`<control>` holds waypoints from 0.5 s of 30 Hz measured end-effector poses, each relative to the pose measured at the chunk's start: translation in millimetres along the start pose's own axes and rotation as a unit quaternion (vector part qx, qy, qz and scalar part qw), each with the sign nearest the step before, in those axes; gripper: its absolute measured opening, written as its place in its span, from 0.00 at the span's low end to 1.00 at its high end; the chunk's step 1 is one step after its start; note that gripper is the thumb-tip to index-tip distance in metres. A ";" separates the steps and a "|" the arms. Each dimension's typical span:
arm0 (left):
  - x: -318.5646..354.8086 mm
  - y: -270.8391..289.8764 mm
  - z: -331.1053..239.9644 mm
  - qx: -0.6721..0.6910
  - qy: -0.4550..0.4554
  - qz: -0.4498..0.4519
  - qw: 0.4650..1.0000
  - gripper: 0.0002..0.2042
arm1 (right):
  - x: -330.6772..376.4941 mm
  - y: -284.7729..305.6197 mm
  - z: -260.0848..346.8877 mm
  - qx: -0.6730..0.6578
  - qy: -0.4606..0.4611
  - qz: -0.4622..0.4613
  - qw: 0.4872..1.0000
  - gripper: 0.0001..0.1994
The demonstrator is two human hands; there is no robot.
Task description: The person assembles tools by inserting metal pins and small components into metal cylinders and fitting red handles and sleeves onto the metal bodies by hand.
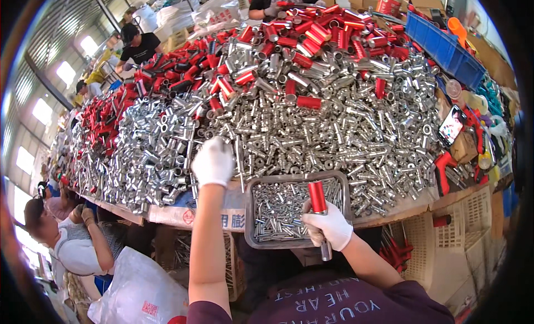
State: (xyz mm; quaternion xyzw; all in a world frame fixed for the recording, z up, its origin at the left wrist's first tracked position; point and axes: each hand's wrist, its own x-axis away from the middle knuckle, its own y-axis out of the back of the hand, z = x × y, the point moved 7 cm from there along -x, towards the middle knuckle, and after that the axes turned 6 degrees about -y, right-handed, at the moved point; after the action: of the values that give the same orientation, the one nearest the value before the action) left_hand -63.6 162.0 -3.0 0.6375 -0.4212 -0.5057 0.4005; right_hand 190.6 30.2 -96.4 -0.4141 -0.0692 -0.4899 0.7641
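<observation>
My right hand (329, 226), in a white glove, is wrapped round a red-and-silver metal tube (317, 197). The tube stands roughly upright, its red end up and its silver end below my fist. Beneath it lies a dark plastic tray (249, 204) of small metal pins and screws (281, 207). My left hand (213, 161), also gloved in white, is at the near-left part of a big heap of silver metal fittings (300, 135). Its fingers are curled and point away from me, so what they hold, if anything, is hidden. Slim metal rods (239, 157) lie close beside it.
Red tubes (317, 37) top the heap at the back; red handles (103, 121) cover its left. At right are a blue crate (445, 51), a phone (452, 125) and a red power tool (443, 171). Other people work beyond and at left. A plastic bag (139, 290) sits lower left.
</observation>
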 end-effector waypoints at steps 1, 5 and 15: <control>-6.7 3.0 29.8 -0.048 0.071 0.040 0.996 0.12 | 1.2 0.2 0.5 -0.002 0.003 -0.005 1.000 0.11; -8.6 -9.2 98.5 -0.154 0.162 0.141 0.964 0.13 | 5.1 3.3 0.6 0.035 -0.001 -0.006 0.999 0.08; 1.8 -0.3 88.9 0.051 0.002 -0.068 0.996 0.15 | 4.0 -3.2 -3.3 0.073 0.057 0.034 0.995 0.10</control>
State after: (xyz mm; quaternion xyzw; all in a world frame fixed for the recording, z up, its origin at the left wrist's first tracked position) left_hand -150.6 152.8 -18.8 0.6853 -0.4016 -0.5080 0.3332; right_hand 189.1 24.6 -94.6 -0.3310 -0.0467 -0.4797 0.8113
